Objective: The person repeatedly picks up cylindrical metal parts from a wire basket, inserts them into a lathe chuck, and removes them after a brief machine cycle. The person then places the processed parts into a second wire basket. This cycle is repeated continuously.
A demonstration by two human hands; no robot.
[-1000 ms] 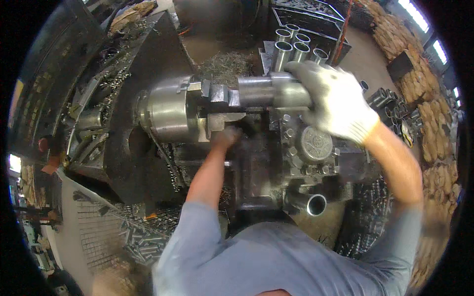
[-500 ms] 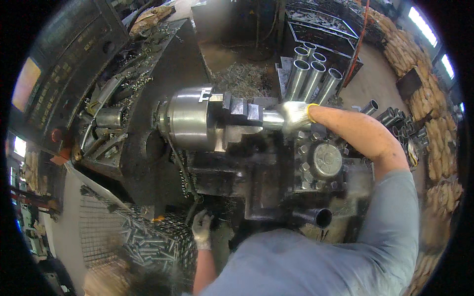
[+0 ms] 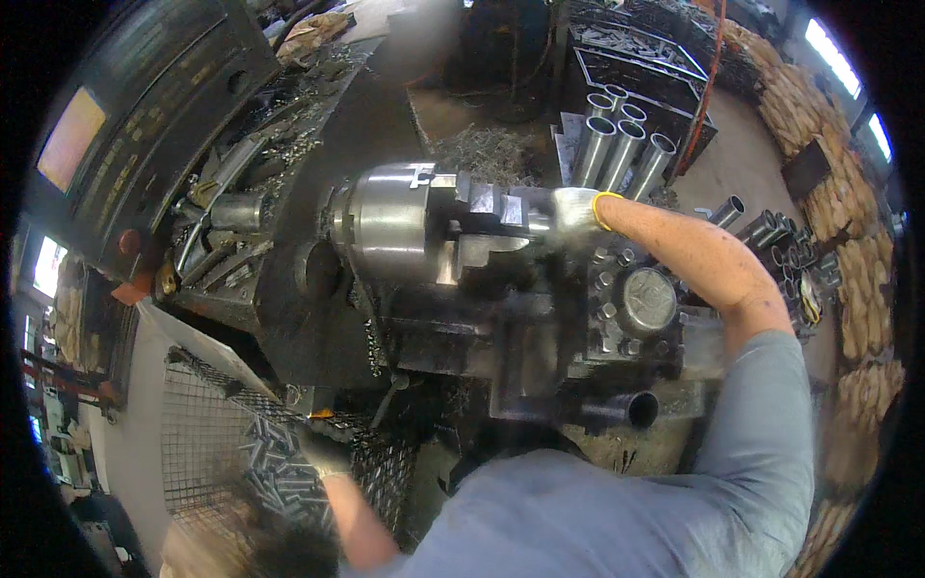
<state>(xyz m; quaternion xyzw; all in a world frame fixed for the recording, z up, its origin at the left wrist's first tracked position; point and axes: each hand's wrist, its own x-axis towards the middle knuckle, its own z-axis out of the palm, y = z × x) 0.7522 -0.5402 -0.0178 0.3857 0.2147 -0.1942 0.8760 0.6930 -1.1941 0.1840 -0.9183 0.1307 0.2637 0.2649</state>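
Note:
My right hand (image 3: 576,208), in a white knit glove with a yellow cuff, is closed around the outer end of a shiny metal tube (image 3: 540,222). The tube's other end sits between the stepped jaws (image 3: 496,204) of a lathe chuck (image 3: 390,223). Down at the left, my left hand (image 3: 326,453) is gloved and smeared by motion, above a wire-mesh basket (image 3: 198,448) of short metal pieces (image 3: 279,472). Its fingers cannot be made out. A lever (image 3: 390,397) hangs below the chuck, right of that hand.
A bolted tool post (image 3: 648,301) stands just below my right hand. Several upright tubes (image 3: 621,144) are behind it, with more tubes (image 3: 771,231) at the right. A dark tube (image 3: 631,409) juts out near my body. Metal shavings (image 3: 482,149) lie beyond the chuck.
My left hand has moved from beside the lever leftward and down over the basket. My right hand stays on the tube. The whole view has shifted slightly.

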